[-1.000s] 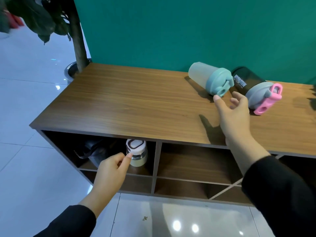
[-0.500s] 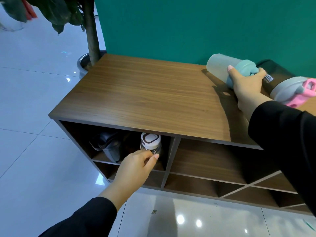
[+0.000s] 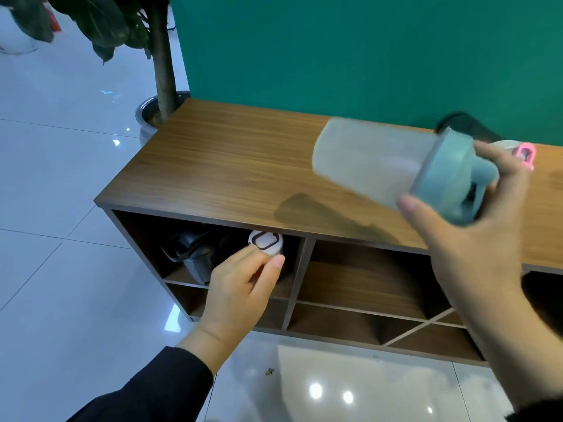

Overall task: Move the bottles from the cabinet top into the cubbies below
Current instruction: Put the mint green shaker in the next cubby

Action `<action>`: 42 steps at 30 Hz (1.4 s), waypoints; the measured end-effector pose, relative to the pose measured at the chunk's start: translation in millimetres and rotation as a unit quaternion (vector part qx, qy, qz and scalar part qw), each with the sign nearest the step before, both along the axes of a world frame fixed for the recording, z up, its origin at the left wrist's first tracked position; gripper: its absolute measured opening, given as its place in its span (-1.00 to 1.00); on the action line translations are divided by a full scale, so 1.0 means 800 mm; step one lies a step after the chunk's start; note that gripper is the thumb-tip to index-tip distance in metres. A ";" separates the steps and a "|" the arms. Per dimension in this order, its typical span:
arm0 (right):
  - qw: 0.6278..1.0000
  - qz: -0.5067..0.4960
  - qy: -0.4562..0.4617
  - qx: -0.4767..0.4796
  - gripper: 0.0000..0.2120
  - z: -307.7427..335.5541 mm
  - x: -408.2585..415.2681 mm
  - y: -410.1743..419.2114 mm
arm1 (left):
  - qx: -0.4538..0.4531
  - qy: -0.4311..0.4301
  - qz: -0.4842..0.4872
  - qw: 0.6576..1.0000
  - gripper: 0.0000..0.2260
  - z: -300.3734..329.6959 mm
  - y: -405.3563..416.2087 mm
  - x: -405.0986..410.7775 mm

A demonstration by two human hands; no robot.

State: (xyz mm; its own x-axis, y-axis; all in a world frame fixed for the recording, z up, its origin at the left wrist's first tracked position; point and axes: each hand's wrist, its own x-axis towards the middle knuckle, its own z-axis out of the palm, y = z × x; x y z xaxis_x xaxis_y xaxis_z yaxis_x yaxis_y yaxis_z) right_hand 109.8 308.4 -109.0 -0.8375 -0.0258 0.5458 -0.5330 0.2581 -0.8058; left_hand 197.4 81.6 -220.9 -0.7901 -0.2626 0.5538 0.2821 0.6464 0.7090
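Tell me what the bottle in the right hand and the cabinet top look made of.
Bottle in the right hand: likely plastic, since its frosted pale body looks translucent; the teal lid is matte and opaque. Motion blur leaves this uncertain.
Cabinet top: wood-grain board, probably laminate or veneer, with even streaks, a low sheen and a thin flat edge.

The right hand (image 3: 475,226) was raised above the cabinet top's front edge, fingers wrapped around a bottle's lid end, forearm bare below a dark sleeve. The left hand (image 3: 240,287) reached low before the upper left cubby, fingers loosely curled, thumb extended, its sleeve dark.
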 end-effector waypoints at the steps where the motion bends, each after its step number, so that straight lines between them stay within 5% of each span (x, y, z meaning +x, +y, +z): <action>1: 1.000 0.006 -0.001 0.010 -0.23 0.000 0.030 0.009 | 0.004 0.042 -0.007 0.999 -0.77 0.010 0.005 0.008; 4: 0.998 0.033 -0.031 0.031 -0.11 -0.021 0.103 0.031 | -0.062 0.104 -0.054 0.991 -0.51 0.026 0.023 0.030; 7: 0.990 0.055 -0.075 0.108 -0.03 -0.064 0.132 0.043 | -0.195 -0.009 -0.108 0.975 -0.18 0.019 0.057 0.041; 10: 0.973 0.058 -0.168 0.146 0.03 -0.092 0.136 0.040 | -0.248 -0.116 -0.112 0.955 -0.17 -0.006 0.094 0.039; 16: 0.939 0.000 -0.340 -0.051 0.09 -0.133 0.125 0.027 | -0.025 -0.301 -0.102 0.948 -0.19 -0.039 0.128 0.018; 20: 0.929 -0.015 -0.367 -0.056 -0.05 -0.165 0.097 0.019 | 0.078 -0.368 -0.091 0.922 -0.21 -0.049 0.149 -0.004; 29: 0.936 0.007 -0.338 0.097 -0.01 -0.226 -0.009 -0.008 | 0.092 -0.469 -0.070 0.876 -0.23 -0.087 0.111 -0.022; 42: 0.941 0.013 -0.321 0.105 -0.10 -0.269 -0.046 -0.033 | 0.184 -0.473 -0.112 0.855 -0.27 -0.093 0.102 -0.051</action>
State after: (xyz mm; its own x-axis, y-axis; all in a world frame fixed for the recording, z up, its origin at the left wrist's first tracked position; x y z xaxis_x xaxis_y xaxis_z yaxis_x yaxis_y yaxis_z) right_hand 73.3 282.2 -324.4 -0.9904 -0.1024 -0.0926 0.0381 0.4419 -0.8963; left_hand 156.2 163.2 -295.7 -0.8923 -0.0649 -0.4468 -0.4412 0.3359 0.8322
